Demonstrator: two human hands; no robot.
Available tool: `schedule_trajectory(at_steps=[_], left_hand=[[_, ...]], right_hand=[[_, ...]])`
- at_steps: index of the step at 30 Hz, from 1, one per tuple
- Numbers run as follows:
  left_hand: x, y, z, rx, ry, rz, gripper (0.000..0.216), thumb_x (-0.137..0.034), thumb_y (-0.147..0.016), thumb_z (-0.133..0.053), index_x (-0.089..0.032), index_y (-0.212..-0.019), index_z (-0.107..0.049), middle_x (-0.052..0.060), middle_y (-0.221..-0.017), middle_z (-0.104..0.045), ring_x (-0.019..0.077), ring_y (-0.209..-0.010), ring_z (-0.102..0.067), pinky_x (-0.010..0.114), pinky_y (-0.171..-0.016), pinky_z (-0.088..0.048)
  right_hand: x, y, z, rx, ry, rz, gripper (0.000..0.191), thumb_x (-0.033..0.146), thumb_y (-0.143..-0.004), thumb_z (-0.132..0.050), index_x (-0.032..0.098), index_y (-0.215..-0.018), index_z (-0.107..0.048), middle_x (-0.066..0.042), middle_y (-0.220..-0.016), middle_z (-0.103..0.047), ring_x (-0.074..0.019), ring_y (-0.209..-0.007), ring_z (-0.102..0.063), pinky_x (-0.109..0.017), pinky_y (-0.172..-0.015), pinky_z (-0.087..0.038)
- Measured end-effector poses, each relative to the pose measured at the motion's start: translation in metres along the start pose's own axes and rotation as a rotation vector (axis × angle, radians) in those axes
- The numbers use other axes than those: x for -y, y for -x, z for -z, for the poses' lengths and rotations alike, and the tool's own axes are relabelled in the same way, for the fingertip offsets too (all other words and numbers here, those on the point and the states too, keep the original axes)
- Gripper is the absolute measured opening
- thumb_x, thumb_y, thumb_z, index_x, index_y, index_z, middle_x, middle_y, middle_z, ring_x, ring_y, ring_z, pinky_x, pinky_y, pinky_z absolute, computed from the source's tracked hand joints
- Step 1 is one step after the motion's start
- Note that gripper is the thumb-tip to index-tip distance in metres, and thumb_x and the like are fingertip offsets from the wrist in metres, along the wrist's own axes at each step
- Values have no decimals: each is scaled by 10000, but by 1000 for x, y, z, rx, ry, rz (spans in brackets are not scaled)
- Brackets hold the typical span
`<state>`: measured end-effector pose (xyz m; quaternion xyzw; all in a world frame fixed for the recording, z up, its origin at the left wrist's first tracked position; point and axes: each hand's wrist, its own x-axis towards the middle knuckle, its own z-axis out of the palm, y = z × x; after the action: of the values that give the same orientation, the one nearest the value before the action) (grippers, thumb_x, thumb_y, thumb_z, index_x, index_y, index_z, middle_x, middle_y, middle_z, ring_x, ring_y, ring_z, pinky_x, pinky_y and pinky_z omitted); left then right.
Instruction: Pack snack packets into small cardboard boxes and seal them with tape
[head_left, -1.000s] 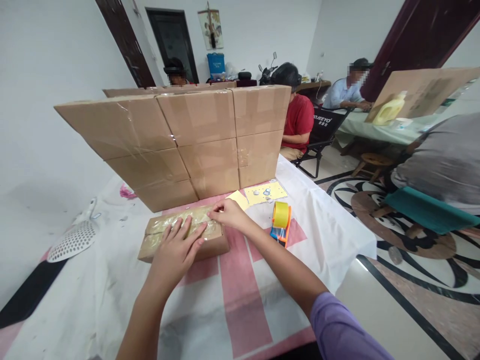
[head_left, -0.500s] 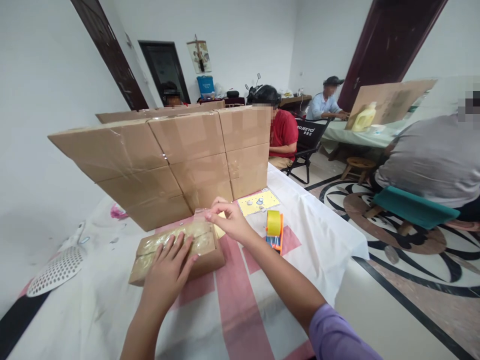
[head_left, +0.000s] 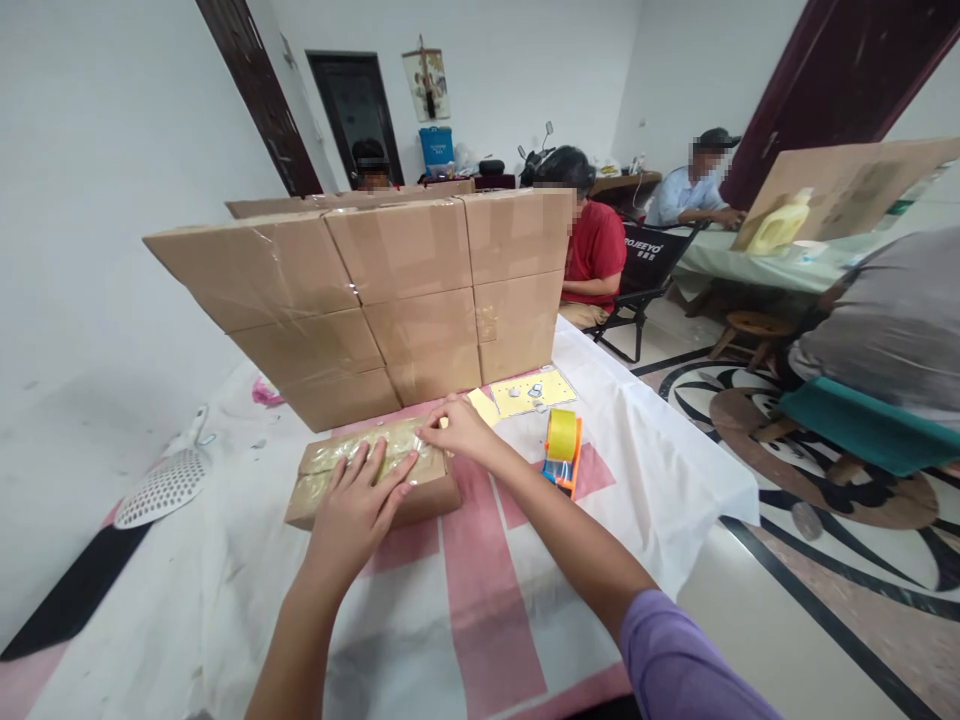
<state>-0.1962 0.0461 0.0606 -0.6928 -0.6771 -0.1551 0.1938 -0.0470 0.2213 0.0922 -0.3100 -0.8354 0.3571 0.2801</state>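
Small flat brown cardboard box wrapped in glossy clear tape [head_left: 330, 462] lies on the bench [head_left: 225, 560], on its white and pink cloth. It sits just in front of a wall of large stacked cardboard cartons [head_left: 405, 290].

The left hand [head_left: 360, 510] lies flat on the box's top with the fingers spread apart, pinning it down. The right hand [head_left: 457, 430] is at the box's far right corner with its fingertips drawn together on the edge. I cannot tell whether they nip a loose tape end or only press it.

Judging by this, the step in hand is smoothing or finishing the tape at that corner, with the wrapping well along. A further move calls for steady downward hold from the left hand, so the light box does not slide on the cloth. It also calls for a firm rub along the edge.

To the right, near the right hand, stands a yellow tape roll in an orange and blue dispenser [head_left: 562, 445]. A yellow card sheet [head_left: 529, 390] lies beyond it, and a white perforated scoop [head_left: 161, 485] lies well apart at the left.
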Motion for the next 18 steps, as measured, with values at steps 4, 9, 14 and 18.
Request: schedule_trajectory(at_steps=[4,9,14,18], left_hand=[[-1,-3,-2,-11,-43,-25,483,-468,-1035,-351,-323,-1409,-619,159,-1506,-550,422,-1388,-505,625,-1092,-419],[-3,-3,-5,-4,-79,-18,475,-441,-1036,-362,-317,-1429,-598,155,-1521,-534,409,-1390,-506,612,-1087,-427],[7,4,-14,-59,-112,-55,456,-399,-1025,-393,-308,-1410,-620,140,-1513,-546,405,-1372,-525,587,-1069,-435],[21,6,-16,-158,-75,-261,433,-329,-1007,-473,-297,-1419,-600,56,-1421,-645,319,-1366,-552,520,-1207,-271]], right_hand=[[17,-1,4,-16,255,-64,239,415,-757,-789,184,-712,-745,-148,-993,-628,-362,-1110,-517,-425,-877,-443],[9,-10,19,-156,247,-234,550,385,-726,-858,127,-1159,-638,-194,-1272,-547,-372,-1232,-493,-494,-986,-448],[-17,15,22,190,-60,75,830,388,-740,-879,232,-1452,-483,-128,-1448,-508,-281,-1355,-501,-370,-1089,-421],[-28,49,4,377,-164,218,1521,527,-479,-983,327,-1641,-23,-164,-1644,-149,-386,-1529,-243,-439,-1184,-327]])
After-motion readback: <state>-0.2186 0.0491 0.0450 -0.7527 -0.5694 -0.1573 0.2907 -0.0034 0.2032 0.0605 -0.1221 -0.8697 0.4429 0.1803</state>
